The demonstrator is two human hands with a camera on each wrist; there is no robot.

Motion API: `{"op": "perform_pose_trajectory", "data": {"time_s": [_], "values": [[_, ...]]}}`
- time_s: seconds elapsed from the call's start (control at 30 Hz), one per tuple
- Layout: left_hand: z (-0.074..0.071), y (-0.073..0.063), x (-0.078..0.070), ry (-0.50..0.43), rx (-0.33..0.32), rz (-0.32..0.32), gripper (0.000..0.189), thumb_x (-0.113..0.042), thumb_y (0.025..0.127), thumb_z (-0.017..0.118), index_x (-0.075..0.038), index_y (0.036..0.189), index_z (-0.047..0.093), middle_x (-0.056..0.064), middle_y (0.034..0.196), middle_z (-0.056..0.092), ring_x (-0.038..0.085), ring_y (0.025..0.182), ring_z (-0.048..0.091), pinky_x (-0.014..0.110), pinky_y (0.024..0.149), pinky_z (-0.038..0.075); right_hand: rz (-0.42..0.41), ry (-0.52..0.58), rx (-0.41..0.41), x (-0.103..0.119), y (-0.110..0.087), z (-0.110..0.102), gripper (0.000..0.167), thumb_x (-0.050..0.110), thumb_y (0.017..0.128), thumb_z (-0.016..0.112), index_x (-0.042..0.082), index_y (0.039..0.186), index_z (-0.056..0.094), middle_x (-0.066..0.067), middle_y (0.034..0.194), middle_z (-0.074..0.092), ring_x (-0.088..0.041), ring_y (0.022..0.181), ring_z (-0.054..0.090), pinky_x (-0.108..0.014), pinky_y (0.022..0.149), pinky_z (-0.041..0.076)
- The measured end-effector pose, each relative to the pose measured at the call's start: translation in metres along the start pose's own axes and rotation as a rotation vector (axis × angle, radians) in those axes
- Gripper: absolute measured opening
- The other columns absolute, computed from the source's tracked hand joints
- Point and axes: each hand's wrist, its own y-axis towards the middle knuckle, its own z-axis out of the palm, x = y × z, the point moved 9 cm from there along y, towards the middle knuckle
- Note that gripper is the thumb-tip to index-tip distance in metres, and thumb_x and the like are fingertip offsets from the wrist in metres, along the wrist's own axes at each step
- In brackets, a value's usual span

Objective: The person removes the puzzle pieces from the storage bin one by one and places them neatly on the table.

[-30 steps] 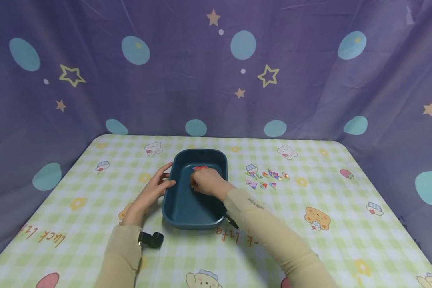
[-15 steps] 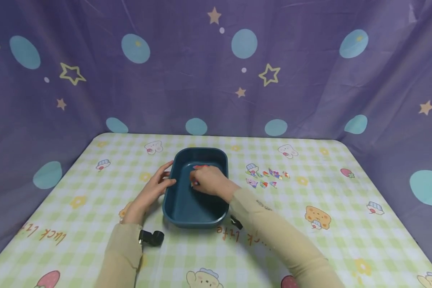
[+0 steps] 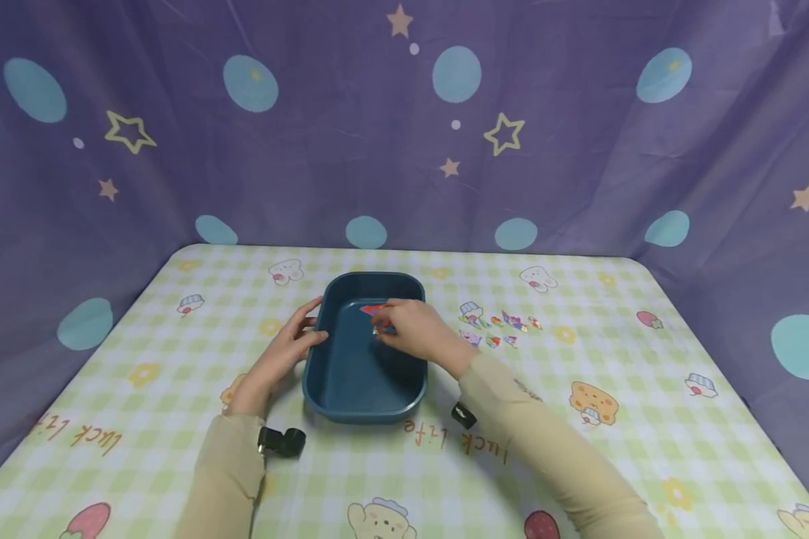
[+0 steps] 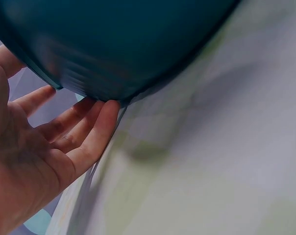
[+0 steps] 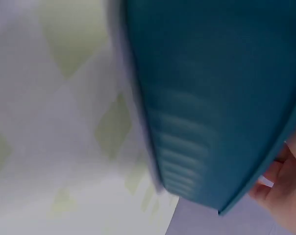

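Note:
A dark teal plastic box [image 3: 360,385] with rounded corners stands on the table. My left hand [image 3: 286,352] holds its left side, thumb over the rim and fingers against the outer wall; the left wrist view shows the fingertips [image 4: 109,110] low on that wall. Inside the box lies a flat red piece [image 3: 371,308], partly hidden by my right hand [image 3: 411,326]. That hand is over the box's right half, its fingertips pinching a small, light-coloured flat piece [image 3: 376,330], mostly hidden. In the right wrist view, only part of the right hand [image 5: 283,186] shows beyond the box's rim.
Several small colourful flat pieces [image 3: 512,322], like sticker cut-outs, lie in two loose rows right of the box. A checked cloth [image 3: 647,419] with printed cartoons covers the table. A purple curtain [image 3: 350,172] hangs behind it.
My right hand has lifted and moved a little to the right inside the box, with the small piece at its fingertips. More of the red piece shows. The left hand stays on the box.

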Motion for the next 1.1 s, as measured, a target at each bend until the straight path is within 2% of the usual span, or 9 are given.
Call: {"op": "perform_pose_trajectory", "data": {"time_s": [0.17,0.4,0.67,0.9,1.1], "values": [[-0.001,0.000,-0.002,-0.021,-0.002,0.021,0.063,-0.023,0.090,0.051,-0.030,0.145,0.020,0.018,0.134,0.035,0.029,0.113,0.044,0.032,0.080,0.043,0.024,0.044,-0.046,-0.009,-0.008,-0.011,0.021,0.023,0.082,0.066,0.015,0.101,0.069,0.003,0.090,0.059,-0.008,0.083,0.061,-0.026,0.071,0.048],[0.000,-0.001,-0.001,-0.010,-0.002,0.003,0.063,-0.024,0.090,0.051,-0.033,0.145,0.019,0.017,0.135,0.034,0.029,0.114,0.043,0.032,0.080,0.041,0.071,0.094,-0.086,-0.025,-0.020,-0.024,0.023,0.021,0.082,0.066,0.012,0.104,0.068,0.000,0.091,0.059,-0.011,0.081,0.061,-0.026,0.069,0.047],[-0.002,0.000,-0.003,-0.027,-0.001,-0.010,0.064,-0.019,0.091,0.051,-0.027,0.146,0.019,0.019,0.135,0.033,0.031,0.114,0.041,0.030,0.076,0.042,0.099,0.147,-0.163,-0.044,-0.033,-0.042,0.022,0.018,0.083,0.065,0.008,0.102,0.067,-0.002,0.090,0.061,-0.015,0.078,0.059,-0.027,0.068,0.046],[-0.001,-0.001,-0.003,-0.013,0.001,-0.020,0.064,-0.022,0.091,0.051,-0.031,0.145,0.019,0.018,0.137,0.033,0.030,0.116,0.042,0.030,0.078,0.040,0.134,0.149,-0.219,-0.065,-0.052,-0.047,0.019,0.017,0.082,0.066,0.007,0.099,0.068,-0.002,0.087,0.062,-0.016,0.075,0.059,-0.029,0.068,0.046],[-0.001,0.001,0.000,-0.017,0.000,-0.012,0.064,-0.021,0.091,0.051,-0.031,0.145,0.018,0.018,0.137,0.033,0.030,0.117,0.041,0.032,0.079,0.040,0.199,0.153,-0.210,-0.088,-0.070,-0.045,0.019,0.017,0.082,0.066,0.008,0.098,0.068,-0.001,0.087,0.062,-0.014,0.075,0.059,-0.029,0.067,0.047]]}}
